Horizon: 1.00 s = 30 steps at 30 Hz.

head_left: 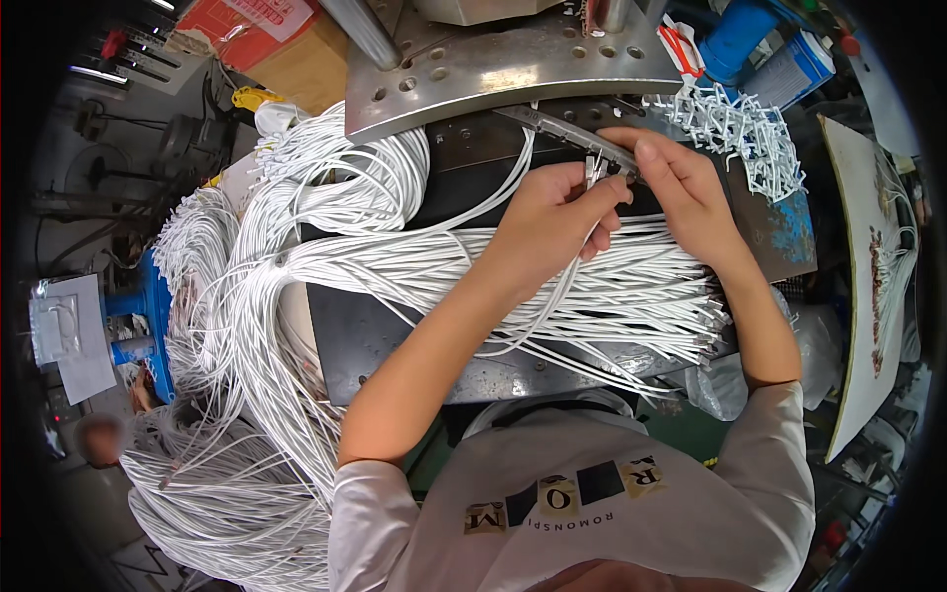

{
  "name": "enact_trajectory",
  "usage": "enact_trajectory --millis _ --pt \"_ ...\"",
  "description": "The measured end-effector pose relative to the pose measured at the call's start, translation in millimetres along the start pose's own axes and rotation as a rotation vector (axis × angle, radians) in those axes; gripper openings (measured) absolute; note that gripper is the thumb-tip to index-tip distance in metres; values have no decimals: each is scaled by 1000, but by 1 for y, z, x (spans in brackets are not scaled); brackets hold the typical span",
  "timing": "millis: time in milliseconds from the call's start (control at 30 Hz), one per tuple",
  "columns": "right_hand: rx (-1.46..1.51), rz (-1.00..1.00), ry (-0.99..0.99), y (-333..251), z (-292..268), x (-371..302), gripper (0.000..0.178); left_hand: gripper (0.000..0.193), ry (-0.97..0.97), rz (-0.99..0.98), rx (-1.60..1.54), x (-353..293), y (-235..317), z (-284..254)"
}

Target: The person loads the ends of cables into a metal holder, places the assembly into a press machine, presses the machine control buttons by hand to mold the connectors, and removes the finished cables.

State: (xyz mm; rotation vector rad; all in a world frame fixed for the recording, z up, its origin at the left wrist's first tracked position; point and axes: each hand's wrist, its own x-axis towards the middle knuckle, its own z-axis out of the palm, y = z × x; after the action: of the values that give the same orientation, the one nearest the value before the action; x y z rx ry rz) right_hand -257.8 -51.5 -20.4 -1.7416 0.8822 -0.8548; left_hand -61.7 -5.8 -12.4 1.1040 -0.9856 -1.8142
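My left hand (552, 219) is closed, its thumb and fingers pinching the metal-tipped end of a white cable (594, 168). The cable trails down from that hand. My right hand (688, 189) grips the right end of a narrow grey metal bar (562, 128), thumb on top and fingers behind. The bar slants across in front of the machine, and the cable tip is close against its near side; whether it sits in a slot I cannot tell. Under both hands lies a thick bundle of white cables (395, 259), with metal tips (708, 331) at its right end.
A steel machine plate (513, 84) with posts overhangs the work at the back. Small white bent pieces (755, 143) are heaped at the back right. Coiled cables (360, 183) lie left, more cables (237, 503) hang below. A board (856, 286) stands at the right.
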Motion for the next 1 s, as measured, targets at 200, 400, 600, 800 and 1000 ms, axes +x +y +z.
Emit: enact_trajectory --millis 200,400,600,800,1000 --pt "126 99 33 3 -7 -1 36 20 86 152 35 1 -3 -3" --pt "133 79 32 -5 0 -2 38 20 83 70 -50 2 -4 -9" --pt "83 121 43 -8 -3 0 37 18 130 119 -59 0 -2 -1" --pt "304 210 161 1 -10 -2 37 18 175 184 10 1 -2 -9" --pt "224 189 128 -3 -10 -2 35 18 120 116 48 0 0 -11"
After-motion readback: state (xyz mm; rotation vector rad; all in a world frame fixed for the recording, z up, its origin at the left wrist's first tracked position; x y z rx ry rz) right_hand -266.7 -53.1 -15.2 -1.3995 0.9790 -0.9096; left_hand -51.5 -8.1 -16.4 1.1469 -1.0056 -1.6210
